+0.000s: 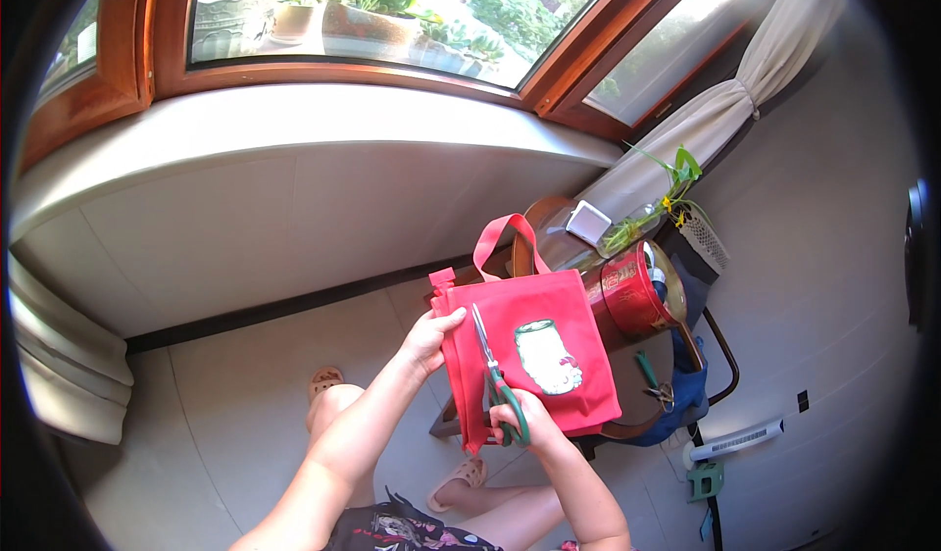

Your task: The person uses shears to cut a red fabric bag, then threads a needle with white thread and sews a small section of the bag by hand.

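A red fabric tote bag [578, 330] with a white and green stocking-shaped patch [547, 357] hangs in front of me, its strap handle [502, 242] looping up at the top. My left hand [428, 340] grips the bag's left edge, thumb on the front and the other fingers behind it. In my right hand [522, 421] is a pair of scissors [498, 384] with green handles, fingers through the loops. The blades point up along the bag's left side, just right of my left thumb. Whether they touch the fabric I cannot tell.
Behind the bag stands a small table with a red tin [632, 291], a small white box [589, 222] and a plant in a glass vase [627, 229]. A chair with a blue cloth [676, 416] is at the right. A white windowsill [323, 120] runs along the back.
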`<state>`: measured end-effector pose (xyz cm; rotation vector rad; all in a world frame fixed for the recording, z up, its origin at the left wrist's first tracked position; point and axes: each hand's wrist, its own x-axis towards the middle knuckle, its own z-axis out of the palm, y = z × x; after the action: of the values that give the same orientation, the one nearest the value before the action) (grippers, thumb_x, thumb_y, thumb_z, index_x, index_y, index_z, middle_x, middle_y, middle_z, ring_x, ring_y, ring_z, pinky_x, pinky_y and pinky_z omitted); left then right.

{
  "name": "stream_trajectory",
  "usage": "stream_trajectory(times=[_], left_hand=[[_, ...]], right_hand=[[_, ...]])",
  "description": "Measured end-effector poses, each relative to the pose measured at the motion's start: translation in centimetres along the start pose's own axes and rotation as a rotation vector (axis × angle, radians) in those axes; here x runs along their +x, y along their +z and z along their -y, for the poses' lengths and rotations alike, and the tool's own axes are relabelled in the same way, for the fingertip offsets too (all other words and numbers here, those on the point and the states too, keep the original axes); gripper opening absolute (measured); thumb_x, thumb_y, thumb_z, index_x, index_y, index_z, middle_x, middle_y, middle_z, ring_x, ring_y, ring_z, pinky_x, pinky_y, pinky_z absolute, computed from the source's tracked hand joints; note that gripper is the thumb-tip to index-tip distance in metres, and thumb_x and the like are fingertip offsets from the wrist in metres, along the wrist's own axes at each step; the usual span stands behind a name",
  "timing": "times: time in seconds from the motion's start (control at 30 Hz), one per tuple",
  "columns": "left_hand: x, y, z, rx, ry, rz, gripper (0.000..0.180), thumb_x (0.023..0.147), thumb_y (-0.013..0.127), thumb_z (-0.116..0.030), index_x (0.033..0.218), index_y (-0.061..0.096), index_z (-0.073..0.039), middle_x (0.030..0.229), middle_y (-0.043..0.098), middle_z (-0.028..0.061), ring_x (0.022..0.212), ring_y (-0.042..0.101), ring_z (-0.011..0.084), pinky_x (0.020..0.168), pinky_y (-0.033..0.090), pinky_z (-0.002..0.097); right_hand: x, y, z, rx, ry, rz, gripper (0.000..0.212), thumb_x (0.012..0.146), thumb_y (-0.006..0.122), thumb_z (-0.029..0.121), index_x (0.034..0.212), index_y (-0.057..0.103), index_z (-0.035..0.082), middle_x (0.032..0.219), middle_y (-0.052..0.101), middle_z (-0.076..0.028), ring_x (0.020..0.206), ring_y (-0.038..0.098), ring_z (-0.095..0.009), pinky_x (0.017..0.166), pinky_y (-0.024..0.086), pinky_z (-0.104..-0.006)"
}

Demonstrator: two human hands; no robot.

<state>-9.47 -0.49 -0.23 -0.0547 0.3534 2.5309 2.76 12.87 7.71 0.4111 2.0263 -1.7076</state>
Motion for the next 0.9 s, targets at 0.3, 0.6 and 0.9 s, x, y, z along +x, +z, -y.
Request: stream_trajectory(times=[0.3,0.6,0.9], left_hand=[[-0.1,0.2,-0.3,0.030,-0.022,0.013,0.028,0.077,0.055,-0.009,0.103,0.046,-0.001,0.095,0.055,0.0115,0.084,0.056,0.0204,0.075,0.047,0.0350],[-0.6,0.5,-0.1,0.031,-0.090,0.014,0.026,0.076,0.056,-0.009,0.099,0.049,0.000,0.090,0.057,0.0116,0.079,0.057,0.0202,0.072,0.049,0.0347],[-0.6,0.4,-0.6,0.036,-0.098,0.007,0.026,0.074,0.058,-0.006,0.098,0.049,0.000,0.088,0.057,0.0117,0.077,0.058,0.0202,0.069,0.050,0.0350]], right_hand=[[-0.1,0.8,0.8,0.034,0.006,-0.020,0.015,0.070,0.050,0.013,0.067,0.048,-0.002,0.055,0.049,-0.007,0.046,0.049,-0.014,0.043,0.039,-0.0243],[2.2,0.9,1.5,0.059,-0.002,-0.024,0.016,0.072,0.053,0.013,0.079,0.045,0.000,0.063,0.049,-0.006,0.050,0.050,-0.012,0.047,0.042,-0.0234],[2.5,1.2,1.7,0.054,-0.015,-0.063,0.015,0.069,0.051,0.012,0.073,0.046,-0.001,0.059,0.050,-0.007,0.047,0.050,-0.014,0.045,0.041,-0.0245]])
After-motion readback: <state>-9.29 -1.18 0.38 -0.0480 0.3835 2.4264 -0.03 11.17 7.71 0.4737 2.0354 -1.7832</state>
